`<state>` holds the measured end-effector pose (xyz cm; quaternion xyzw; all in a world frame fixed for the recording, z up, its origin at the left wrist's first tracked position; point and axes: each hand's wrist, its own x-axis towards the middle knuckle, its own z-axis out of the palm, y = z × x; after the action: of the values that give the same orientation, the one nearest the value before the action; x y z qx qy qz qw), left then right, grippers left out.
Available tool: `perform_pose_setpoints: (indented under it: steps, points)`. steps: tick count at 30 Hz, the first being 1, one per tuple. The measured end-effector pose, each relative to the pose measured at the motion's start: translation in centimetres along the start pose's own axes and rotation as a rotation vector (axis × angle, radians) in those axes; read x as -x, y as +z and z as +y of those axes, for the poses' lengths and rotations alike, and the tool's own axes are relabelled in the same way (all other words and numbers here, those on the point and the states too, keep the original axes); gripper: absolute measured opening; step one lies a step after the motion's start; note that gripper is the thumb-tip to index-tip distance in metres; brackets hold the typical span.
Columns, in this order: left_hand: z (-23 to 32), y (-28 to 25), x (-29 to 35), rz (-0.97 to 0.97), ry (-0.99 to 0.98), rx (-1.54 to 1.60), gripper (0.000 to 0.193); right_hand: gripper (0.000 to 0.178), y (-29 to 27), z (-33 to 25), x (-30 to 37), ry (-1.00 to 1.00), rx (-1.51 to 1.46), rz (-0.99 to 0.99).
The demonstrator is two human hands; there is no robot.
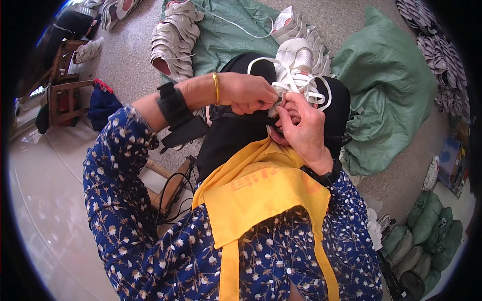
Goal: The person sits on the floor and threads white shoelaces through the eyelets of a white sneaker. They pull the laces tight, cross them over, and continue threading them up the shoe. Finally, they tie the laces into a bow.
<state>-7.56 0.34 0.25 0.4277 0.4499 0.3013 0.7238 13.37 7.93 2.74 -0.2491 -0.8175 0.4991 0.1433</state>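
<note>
A white sneaker (297,56) rests between my black-trousered knees, its toe pointing away from me. Its white shoelace (329,95) stands up in loose loops on both sides of the upper. From the left comes my left hand (252,94), closed in a pinch on the lace over the shoe's opening. My right hand (303,123) is closed too, thumb and forefinger pinching the lace at the upper eyelets, close to the left fingertips. The fingers partly cover the eyelets and the lace ends. A pinkish lining shows below the right fingers.
White shoe uppers (173,40) lie stacked on a green sheet (221,37) at the far left. A bulky green sack (389,95) lies to my right. More shoes (444,60) are piled beyond it. A wooden stool (65,103) stands at the left; green bundles (429,226) lie at lower right.
</note>
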Motion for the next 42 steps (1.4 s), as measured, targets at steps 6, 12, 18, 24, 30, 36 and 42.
perform_pose_setpoints:
  steps: [6,12,18,24,30,36,42]
  points:
    - [0.8,5.3,1.3,0.6,0.233,-1.197,0.015,0.014,-0.2,0.1,-0.2,0.039,-0.033,0.005]
    - [0.4,5.1,1.5,0.658,0.235,-1.118,0.012,0.015,-0.3,0.3,0.0,0.058,-0.082,-0.005]
    - [-0.4,3.4,0.9,0.644,0.315,-0.848,0.025,0.016,-0.3,-0.3,-0.2,0.096,-0.122,-0.009]
    - [-0.2,1.9,0.7,0.446,0.056,-0.496,0.033,0.015,-0.3,-0.1,-0.2,0.105,-0.133,-0.009]
    - [1.0,1.7,1.1,0.441,0.048,-0.503,0.031,0.015,-0.3,0.0,-0.2,0.111,-0.149,-0.003]
    - [-0.3,1.7,0.5,0.492,0.25,-0.692,0.023,0.015,-0.4,-0.1,-0.4,0.108,-0.147,-0.015]
    - [1.3,3.6,1.3,0.602,0.299,-1.195,0.018,0.013,-0.5,0.0,-0.5,0.117,-0.165,0.0]
